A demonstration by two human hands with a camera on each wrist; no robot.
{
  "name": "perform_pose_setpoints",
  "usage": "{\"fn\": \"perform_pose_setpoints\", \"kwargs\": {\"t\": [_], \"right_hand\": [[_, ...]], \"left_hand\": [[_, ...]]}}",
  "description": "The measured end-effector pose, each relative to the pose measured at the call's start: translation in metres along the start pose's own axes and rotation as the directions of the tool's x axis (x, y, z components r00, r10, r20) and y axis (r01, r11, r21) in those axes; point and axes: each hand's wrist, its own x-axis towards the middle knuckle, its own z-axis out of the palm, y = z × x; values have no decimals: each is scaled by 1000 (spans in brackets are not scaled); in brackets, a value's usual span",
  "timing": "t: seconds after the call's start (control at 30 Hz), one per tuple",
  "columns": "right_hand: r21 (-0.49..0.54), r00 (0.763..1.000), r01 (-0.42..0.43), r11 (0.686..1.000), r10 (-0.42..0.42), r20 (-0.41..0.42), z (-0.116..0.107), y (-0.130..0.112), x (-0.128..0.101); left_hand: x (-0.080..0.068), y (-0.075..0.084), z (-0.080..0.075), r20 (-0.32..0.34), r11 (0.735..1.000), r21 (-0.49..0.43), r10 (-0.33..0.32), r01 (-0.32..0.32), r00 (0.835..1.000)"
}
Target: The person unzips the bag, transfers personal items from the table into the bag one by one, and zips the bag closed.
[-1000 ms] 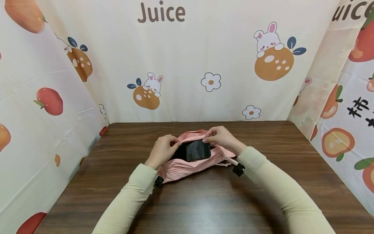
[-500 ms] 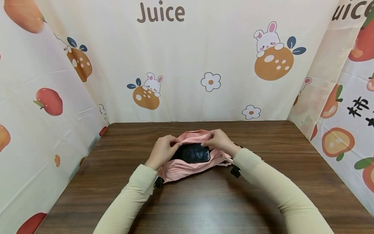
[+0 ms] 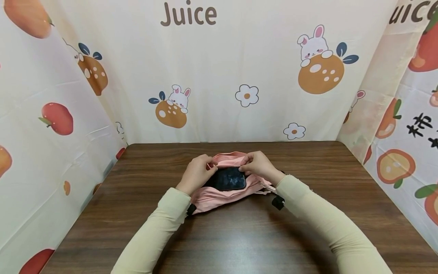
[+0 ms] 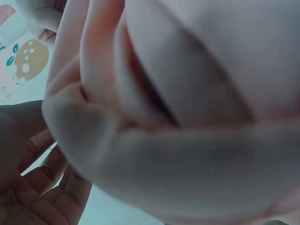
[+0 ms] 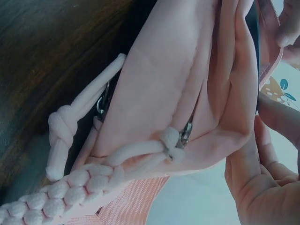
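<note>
Hands at frame center: left hand [image 3: 195,173] and right hand [image 3: 259,166] are pinching pink pouch [image 3: 219,196] rim (black phone [image 3: 228,179] lying half inside) on counter [image 3: 219,236].

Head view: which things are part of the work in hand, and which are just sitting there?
In hand:
- pink bag, its opening pinched by left hand and right hand
- black phone, partly in the opening

Just there:
- wooden table
- braided pink zipper cord
- black strap buckle
- printed backdrop cloth
</note>
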Motion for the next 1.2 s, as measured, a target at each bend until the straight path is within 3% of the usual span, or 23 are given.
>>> {"fn": "perform_pose_setpoints", "kwargs": {"t": [0.2, 0.53, 0.77, 0.97, 1.2], "right_hand": [[-10, 999, 0, 1000, 0, -39, 3, 0, 0], [-154, 996, 16, 988, -29, -80, 13, 2, 5], [-208, 981, 177, 962, -189, -39, 7, 4, -3], [-298, 936, 347, 889, -348, 51, 0, 5, -15], [-409, 886, 449, 794, -456, 87, 5, 16, -27]], "left_hand": [[3, 4, 2, -38, 999, 34, 21, -20, 999], [-1, 3, 2, -78, 999, -34, 34, -36, 996], [-2, 2, 1, -67, 998, -54, 17, -21, 998], [-2, 1, 0, -55, 998, -60, 8, -11, 998], [-3, -1, 1, -54, 998, -63, 14, -18, 998]]}}
